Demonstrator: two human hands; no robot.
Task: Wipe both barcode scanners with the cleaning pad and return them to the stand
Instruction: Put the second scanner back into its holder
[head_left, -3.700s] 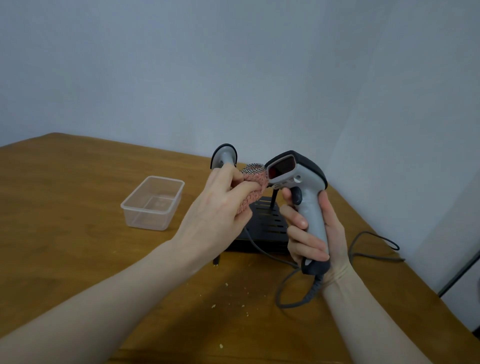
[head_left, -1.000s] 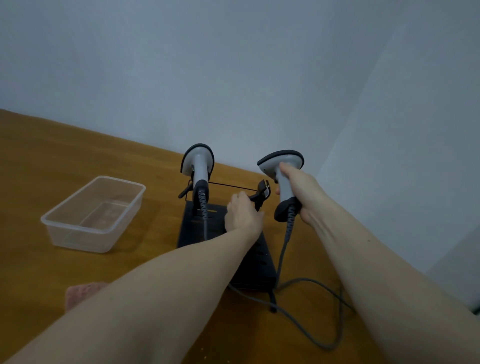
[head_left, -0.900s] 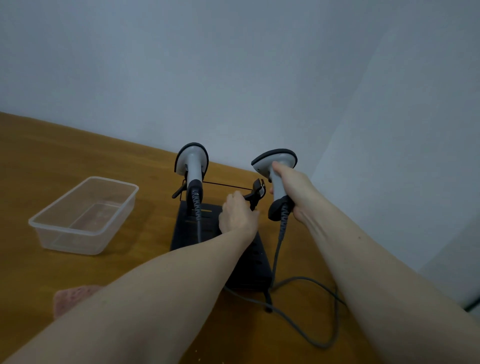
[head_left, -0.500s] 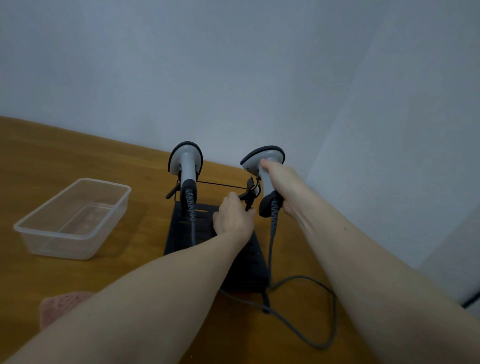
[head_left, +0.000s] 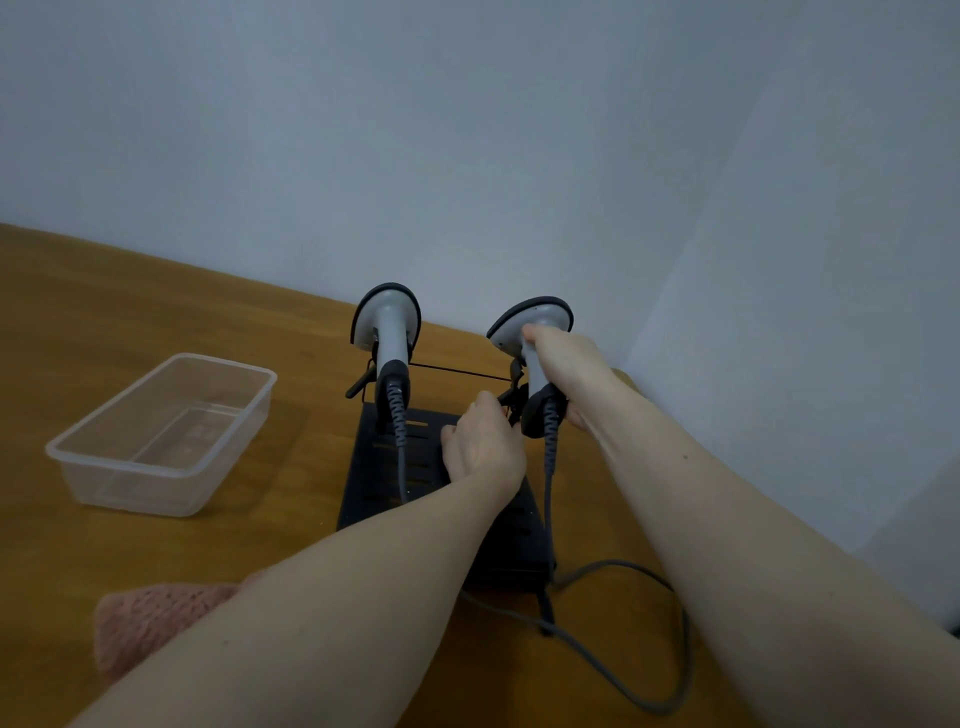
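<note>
Two grey barcode scanners with black trim stand at a black stand (head_left: 384, 467) on the wooden table. The left scanner (head_left: 387, 332) rests upright in its holder, untouched. My right hand (head_left: 563, 371) grips the handle of the right scanner (head_left: 530, 319), which leans slightly over the right holder. My left hand (head_left: 483, 444) lies on the stand's base beside that holder, fingers curled at the black clip. The pink cleaning pad (head_left: 150, 618) lies on the table at the lower left, partly hidden by my left forearm.
A clear plastic container (head_left: 161, 436) sits left of the stand. Grey scanner cables (head_left: 649, 696) loop on the table in front of and right of the stand. A pale wall runs close behind, with a corner at the right.
Earlier my left hand rubbed the pad on the scanner held in my right. Now the pad lies on the table and the right scanner sits at its holder; the last second shows only slight shifts.
</note>
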